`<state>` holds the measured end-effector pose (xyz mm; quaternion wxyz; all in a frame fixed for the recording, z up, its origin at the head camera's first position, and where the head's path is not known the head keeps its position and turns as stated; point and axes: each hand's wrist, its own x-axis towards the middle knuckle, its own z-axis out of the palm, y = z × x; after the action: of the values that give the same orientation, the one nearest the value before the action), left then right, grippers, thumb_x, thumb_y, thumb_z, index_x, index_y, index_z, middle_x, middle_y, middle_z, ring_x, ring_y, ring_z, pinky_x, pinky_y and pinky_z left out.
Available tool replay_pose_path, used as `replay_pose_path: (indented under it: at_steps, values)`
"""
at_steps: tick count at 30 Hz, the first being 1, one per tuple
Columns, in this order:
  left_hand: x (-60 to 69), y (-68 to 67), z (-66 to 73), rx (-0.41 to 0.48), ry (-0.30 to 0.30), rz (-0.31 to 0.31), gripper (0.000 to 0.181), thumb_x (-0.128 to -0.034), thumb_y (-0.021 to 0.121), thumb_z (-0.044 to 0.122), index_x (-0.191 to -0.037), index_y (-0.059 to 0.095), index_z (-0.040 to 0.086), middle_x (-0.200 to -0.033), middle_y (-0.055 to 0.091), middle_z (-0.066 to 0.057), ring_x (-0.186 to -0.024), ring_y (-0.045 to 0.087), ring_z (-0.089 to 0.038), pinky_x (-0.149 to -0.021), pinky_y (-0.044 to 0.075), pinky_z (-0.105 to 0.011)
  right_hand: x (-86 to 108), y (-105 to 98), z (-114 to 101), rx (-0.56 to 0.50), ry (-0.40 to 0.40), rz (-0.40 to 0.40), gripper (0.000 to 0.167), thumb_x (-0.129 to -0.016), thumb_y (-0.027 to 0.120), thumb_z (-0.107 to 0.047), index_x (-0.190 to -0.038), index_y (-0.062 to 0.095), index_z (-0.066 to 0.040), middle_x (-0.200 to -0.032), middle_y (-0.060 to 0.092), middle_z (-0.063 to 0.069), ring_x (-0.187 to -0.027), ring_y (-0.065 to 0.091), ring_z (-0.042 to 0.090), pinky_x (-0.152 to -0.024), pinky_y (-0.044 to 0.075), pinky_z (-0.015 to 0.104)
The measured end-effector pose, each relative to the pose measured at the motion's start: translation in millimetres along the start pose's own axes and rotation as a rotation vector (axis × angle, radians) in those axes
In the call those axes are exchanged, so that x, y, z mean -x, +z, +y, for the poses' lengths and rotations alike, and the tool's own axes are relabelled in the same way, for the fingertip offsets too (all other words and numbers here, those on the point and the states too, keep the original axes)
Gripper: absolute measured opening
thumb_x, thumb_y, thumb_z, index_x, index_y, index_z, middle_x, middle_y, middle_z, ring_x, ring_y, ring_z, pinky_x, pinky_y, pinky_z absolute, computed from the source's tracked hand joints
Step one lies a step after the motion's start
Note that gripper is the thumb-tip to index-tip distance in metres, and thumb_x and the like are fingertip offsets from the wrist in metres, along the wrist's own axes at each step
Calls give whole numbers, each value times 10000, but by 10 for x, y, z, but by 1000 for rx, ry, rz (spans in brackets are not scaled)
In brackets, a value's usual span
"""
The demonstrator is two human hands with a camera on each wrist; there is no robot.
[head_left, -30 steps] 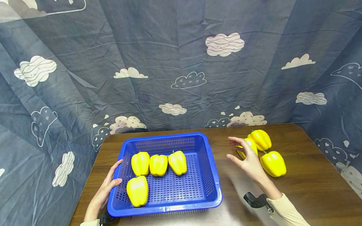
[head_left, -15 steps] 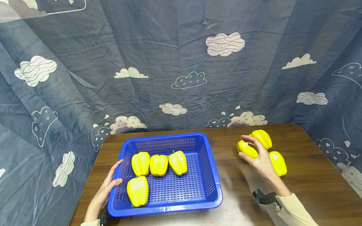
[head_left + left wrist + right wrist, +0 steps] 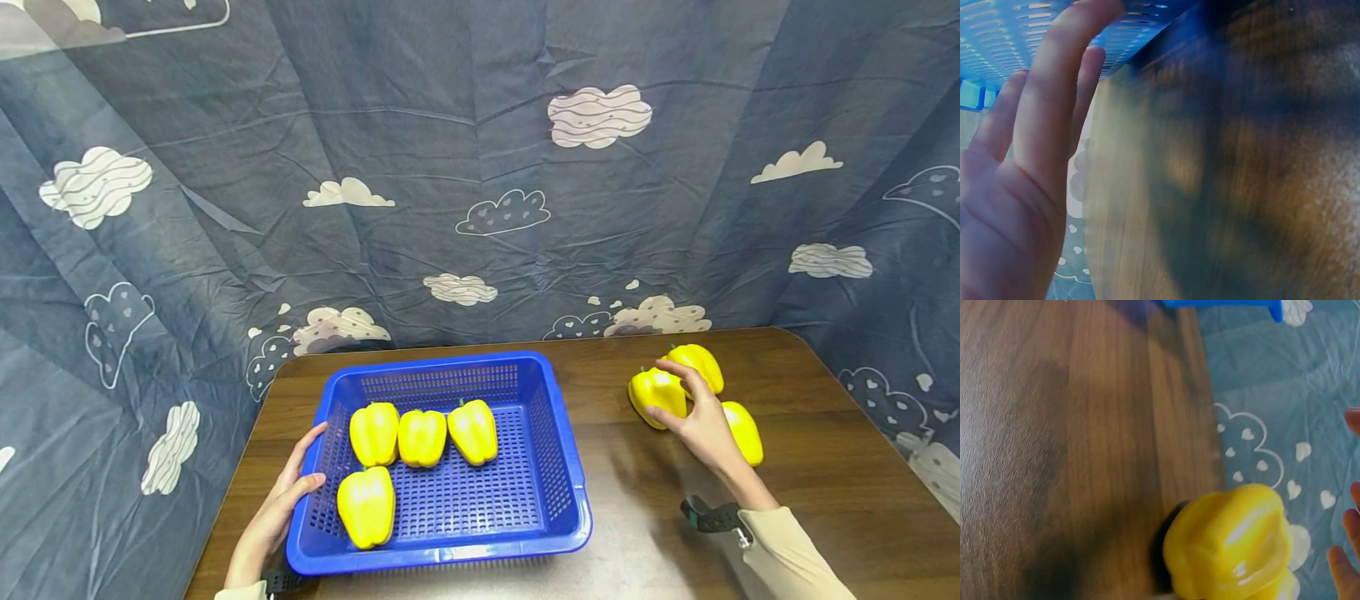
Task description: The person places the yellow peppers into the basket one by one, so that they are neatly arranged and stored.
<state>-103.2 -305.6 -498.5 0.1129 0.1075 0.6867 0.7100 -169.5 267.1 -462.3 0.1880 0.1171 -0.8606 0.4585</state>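
1. Head view. The right hand [image 3: 707, 432] spans the target pepper [image 3: 654, 390] on the tabletop [image 3: 840, 500], between two and three o'clock from the blue basket [image 3: 450, 553]. Its fingers are spread about the pepper; whether they touch it cannot be told. The far pepper [image 3: 699, 367] lies at two o'clock from the target, the near pepper [image 3: 745, 435] at four. Inside the basket, a row of three peppers [image 3: 422, 439] runs from ten to one o'clock, with a fourth pepper [image 3: 367, 507] at eight. The left hand [image 3: 273, 504] rests its extended fingers on the rim at nine o'clock. Step in hand, as judged: reaching for a loose pepper.

2. Left wrist view. The left hand's fingers lie extended at the basket wall, toward ten o'clock; they are not clenched.

3. Right wrist view. The target pepper sits at five o'clock; the right hand's fingertips, near four, appear apart from it and unclenched. The next move presumably calls for closing finger and thumb upon it, then lifting it clear of its neighbours.
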Motion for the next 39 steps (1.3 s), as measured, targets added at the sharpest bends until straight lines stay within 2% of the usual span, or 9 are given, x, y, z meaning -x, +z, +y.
replay_pose_path:
  at_steps: [3, 8, 11, 22, 27, 39]
  values:
    - [0, 2, 1, 2, 0, 0, 641, -951, 366, 53, -1523, 114, 190, -1427, 153, -117, -1176, 472, -91, -880, 475, -376, -2, -3, 39, 27, 31, -17, 676, -737, 763, 26, -1349, 479, -19, -1340, 477, 191, -1290, 342, 154, -1008, 256, 253]
    - [1, 3, 4, 4, 1, -1, 641, -951, 368, 53, -1523, 113, 190, -1429, 145, -125, -1175, 475, -94, -881, 476, -376, -19, -14, 87, 36, 80, -48, 686, -737, 756, 9, -1353, 453, 9, -1354, 435, 248, -1273, 325, 437, -1038, 240, 543]
    - [1, 4, 4, 4, -3, 2, 641, -951, 371, 61, -1523, 114, 193, -1433, 131, -139, -1170, 479, -96, -875, 479, -383, -34, -22, 122, 41, 101, -64, 697, -730, 753, 11, -1352, 440, 23, -1347, 419, 279, -1260, 311, 496, -1005, 223, 642]
    - [4, 5, -1, -12, 1, 12, 648, -944, 368, 38, -1525, 124, 188, -1430, 164, -91, -1174, 467, -89, -878, 477, -374, -73, 12, 259, 79, 152, -110, 765, -698, 754, 42, -1374, 396, 34, -1390, 360, 309, -1268, 285, 517, -1002, 214, 617]
    - [2, 1, -6, -8, -7, 12, 644, -947, 369, 44, -1524, 126, 196, -1433, 151, -101, -1178, 467, -85, -876, 478, -374, -77, 28, 317, 87, 126, -116, 767, -675, 744, 66, -1359, 397, 62, -1391, 346, 328, -1276, 272, 526, -1016, 196, 633]
    - [5, -9, -3, 0, -19, 5, 645, -952, 371, 56, -1526, 116, 204, -1436, 125, -118, -1165, 477, -85, -855, 487, -406, -78, 103, 396, 201, 30, -99, 771, -594, 803, 58, -1280, 455, 100, -1355, 360, 345, -1227, 286, 542, -989, 219, 634]
